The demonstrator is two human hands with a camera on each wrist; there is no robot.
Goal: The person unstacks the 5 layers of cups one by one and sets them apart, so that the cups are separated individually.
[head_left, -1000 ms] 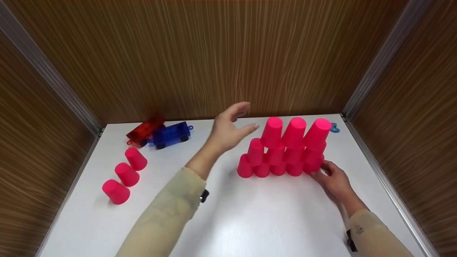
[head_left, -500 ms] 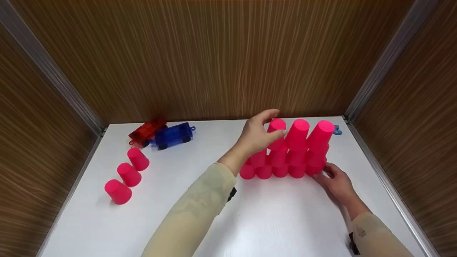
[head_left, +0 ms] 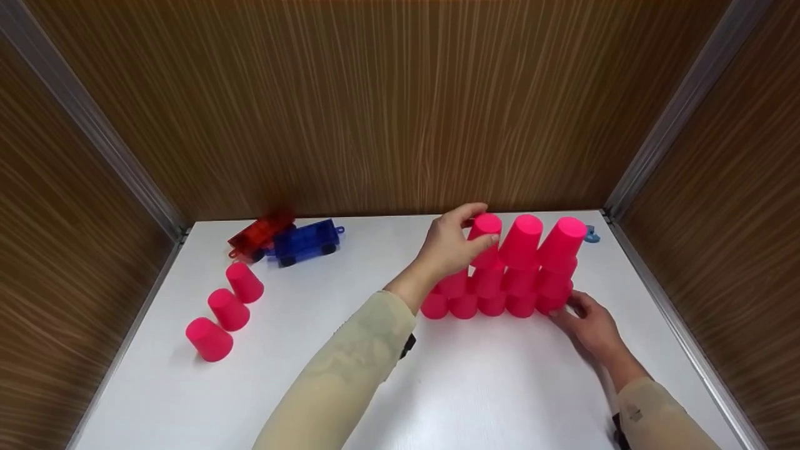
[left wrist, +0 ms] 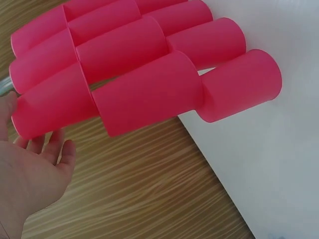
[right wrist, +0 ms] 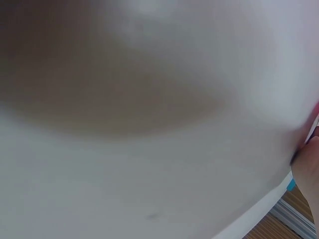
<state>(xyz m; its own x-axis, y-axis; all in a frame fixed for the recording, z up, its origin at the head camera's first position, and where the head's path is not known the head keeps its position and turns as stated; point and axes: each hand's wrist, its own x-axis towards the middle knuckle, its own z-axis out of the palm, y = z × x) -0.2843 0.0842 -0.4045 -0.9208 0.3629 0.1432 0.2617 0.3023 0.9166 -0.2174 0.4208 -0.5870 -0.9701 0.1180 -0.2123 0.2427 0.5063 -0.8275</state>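
Pink cups stand upside down in a three-tier wall on the right of the white table. My left hand (head_left: pixel 447 247) has thumb and fingers around the leftmost cup (head_left: pixel 486 226) of the top tier. In the left wrist view that cup (left wrist: pixel 52 102) sits between the thumb at the left edge and the curled fingers below. My right hand (head_left: pixel 594 325) holds the bottom tier's right-end cup (head_left: pixel 550 305), thumb in front and fingers at its side. The right wrist view shows only part of this hand (right wrist: pixel 308 172) and a sliver of pink.
Three more upside-down pink cups (head_left: pixel 229 310) form a slanted row on the left. Behind them lie a translucent red toy wagon (head_left: pixel 259 232) and a blue one (head_left: pixel 306 240). A small light-blue piece (head_left: pixel 591 234) lies behind the wall's right end. Wood-grain panels (head_left: pixel 387 106) enclose the table.
My left hand has moved right, from beside the wall onto the top tier's leftmost cup. The right hand stays at the bottom right cup. The view shifts slightly.
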